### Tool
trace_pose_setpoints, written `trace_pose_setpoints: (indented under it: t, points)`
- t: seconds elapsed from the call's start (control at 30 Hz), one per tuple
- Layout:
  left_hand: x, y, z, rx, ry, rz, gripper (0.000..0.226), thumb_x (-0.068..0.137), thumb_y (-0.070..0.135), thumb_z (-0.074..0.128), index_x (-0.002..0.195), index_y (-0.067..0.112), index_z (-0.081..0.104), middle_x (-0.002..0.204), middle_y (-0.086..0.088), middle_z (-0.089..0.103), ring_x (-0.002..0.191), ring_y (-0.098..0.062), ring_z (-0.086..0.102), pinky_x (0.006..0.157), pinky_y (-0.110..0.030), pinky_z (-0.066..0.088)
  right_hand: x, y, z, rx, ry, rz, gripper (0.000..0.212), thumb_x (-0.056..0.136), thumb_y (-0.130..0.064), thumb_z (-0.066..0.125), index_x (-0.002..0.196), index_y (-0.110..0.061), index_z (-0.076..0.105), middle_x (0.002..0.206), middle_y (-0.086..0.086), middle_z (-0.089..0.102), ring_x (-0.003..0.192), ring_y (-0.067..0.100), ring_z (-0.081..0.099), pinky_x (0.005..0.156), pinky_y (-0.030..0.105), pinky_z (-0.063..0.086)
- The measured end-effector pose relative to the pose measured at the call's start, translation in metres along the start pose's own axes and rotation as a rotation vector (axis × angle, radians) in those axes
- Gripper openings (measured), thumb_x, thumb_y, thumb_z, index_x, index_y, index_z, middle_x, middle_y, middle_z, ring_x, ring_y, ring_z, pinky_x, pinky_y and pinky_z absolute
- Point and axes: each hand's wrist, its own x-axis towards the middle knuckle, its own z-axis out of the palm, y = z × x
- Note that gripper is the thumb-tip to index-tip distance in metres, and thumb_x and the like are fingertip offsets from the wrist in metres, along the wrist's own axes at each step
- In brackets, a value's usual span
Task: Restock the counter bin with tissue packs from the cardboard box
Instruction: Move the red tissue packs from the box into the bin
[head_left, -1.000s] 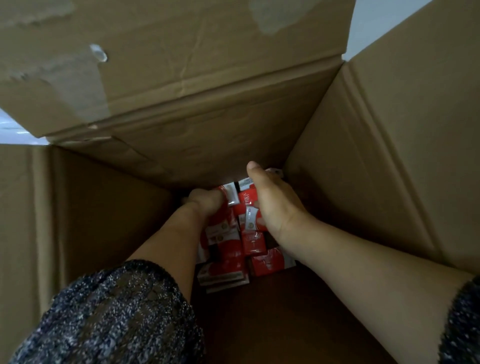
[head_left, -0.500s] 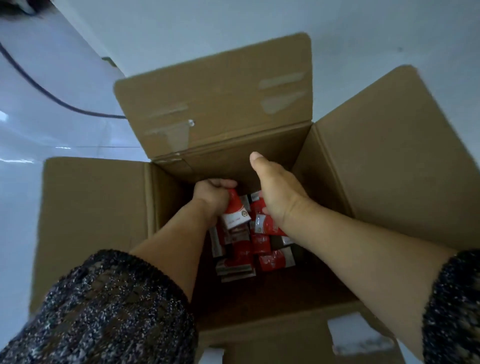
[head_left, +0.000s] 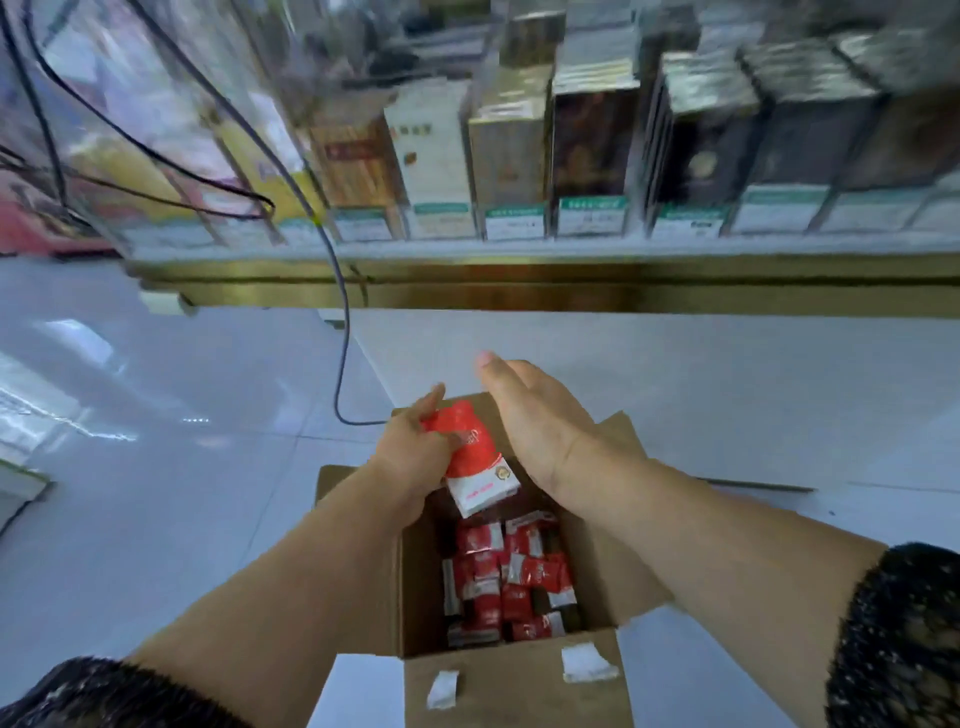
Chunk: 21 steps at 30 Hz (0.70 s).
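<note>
Over pale shop floor (head_left: 156, 467), grips likely soft, light, slippery tissue pack (head_left: 470, 447) mid-body in left hand (head_left: 410, 457); right hand (head_left: 540, 421) flat, empty.

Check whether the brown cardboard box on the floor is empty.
No: many red-and-white tissue packs lie in a heap on the bottom of the brown cardboard box.

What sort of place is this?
Probably a small shop: rows of boxed goods stand on a shelf above what look like price labels, and a cardboard box of red tissue packs sits on the floor.
</note>
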Motion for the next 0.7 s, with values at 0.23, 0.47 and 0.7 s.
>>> trace_pose_setpoints:
  t: [0.23, 0.47, 0.7]
  points:
    - [-0.095, 0.154, -0.006, -0.07, -0.085, 0.186, 0.051, 0.092, -0.003, 0.051, 0.138, 0.019, 0.049, 0.119, -0.014, 0.064, 0.09, -0.024, 0.067, 0.078, -0.039, 0.058, -0.057, -0.145, -0.071, 0.015, 0.064, -0.194, 0.041, 0.09, -0.056, 0.039, 0.122, -0.035, 0.052, 0.113, -0.006, 0.055, 0.105, 0.018, 0.052, 0.091, 0.036, 0.042]
    - [-0.187, 0.289, -0.005, -0.123, -0.011, 0.299, 0.057, 0.085, -0.001, 0.059, 0.139, 0.013, 0.046, 0.092, -0.017, 0.066, 0.062, -0.021, 0.056, 0.05, -0.025, 0.048, -0.113, -0.251, -0.139, -0.195, 0.038, -0.421, 0.081, 0.061, -0.038, 0.069, 0.136, -0.031, 0.038, 0.136, 0.003, 0.046, 0.12, 0.021, 0.049, 0.101, 0.041, 0.042]
    - [-0.244, 0.396, 0.005, -0.213, 0.044, 0.405, 0.021, 0.084, 0.0, 0.061, 0.103, 0.008, 0.059, 0.063, -0.009, 0.055, 0.038, -0.012, 0.046, 0.032, -0.01, 0.032, -0.139, -0.329, -0.184, -0.53, 0.334, -0.74, 0.059, 0.075, -0.048, 0.066, 0.126, -0.029, 0.044, 0.122, -0.002, 0.051, 0.113, 0.018, 0.049, 0.092, 0.032, 0.042]
